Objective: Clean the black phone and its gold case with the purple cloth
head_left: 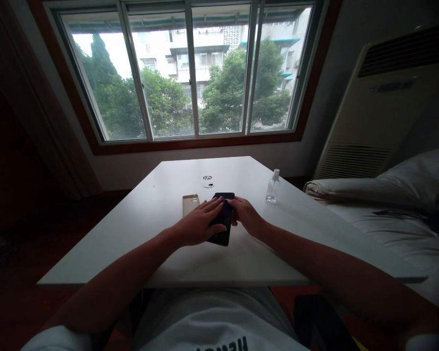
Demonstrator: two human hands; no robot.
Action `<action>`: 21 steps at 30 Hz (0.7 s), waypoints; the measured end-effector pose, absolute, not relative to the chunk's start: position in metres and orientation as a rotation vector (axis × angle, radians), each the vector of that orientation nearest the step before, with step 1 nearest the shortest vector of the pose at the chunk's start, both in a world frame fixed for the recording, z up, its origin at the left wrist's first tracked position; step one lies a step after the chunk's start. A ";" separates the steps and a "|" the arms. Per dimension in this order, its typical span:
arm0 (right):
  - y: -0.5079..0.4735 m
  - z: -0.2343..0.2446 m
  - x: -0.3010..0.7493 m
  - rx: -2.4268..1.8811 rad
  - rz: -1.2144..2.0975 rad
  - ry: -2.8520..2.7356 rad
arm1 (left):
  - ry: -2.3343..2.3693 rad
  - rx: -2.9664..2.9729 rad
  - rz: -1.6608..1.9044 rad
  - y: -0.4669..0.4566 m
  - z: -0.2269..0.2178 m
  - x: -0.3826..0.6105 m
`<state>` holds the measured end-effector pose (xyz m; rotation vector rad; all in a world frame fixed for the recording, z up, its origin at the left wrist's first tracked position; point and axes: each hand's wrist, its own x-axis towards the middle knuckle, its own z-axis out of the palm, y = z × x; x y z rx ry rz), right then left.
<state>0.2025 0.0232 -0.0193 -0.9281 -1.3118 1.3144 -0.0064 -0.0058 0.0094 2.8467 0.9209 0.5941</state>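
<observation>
Left hand (199, 223) flat on dark phone (222, 229) on white table (139, 229); right hand (246, 214) touching phone's right edge. Tan case (189, 204) just left; small bottle (273, 187) right.

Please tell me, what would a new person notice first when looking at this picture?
First, the large bright window at the back, full of green trees. Then both hands at the middle of the white table: the left hand lies flat on a dark phone, the right hand touches its right edge. A small clear bottle stands to the right.
</observation>
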 end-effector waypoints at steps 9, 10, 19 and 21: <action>0.039 -0.019 0.213 -1.015 1.149 -1.095 | 0.886 2.850 0.702 -0.005 0.007 -0.006; 0.038 -0.018 0.212 -1.017 1.151 -1.098 | 0.880 2.851 0.724 -0.005 0.007 -0.006; 0.022 -0.016 0.203 -0.960 1.237 -1.305 | 0.852 2.865 0.853 -0.007 0.009 -0.004; 0.021 -0.015 0.203 -0.954 1.230 -1.341 | 0.864 2.866 0.862 -0.006 0.008 -0.005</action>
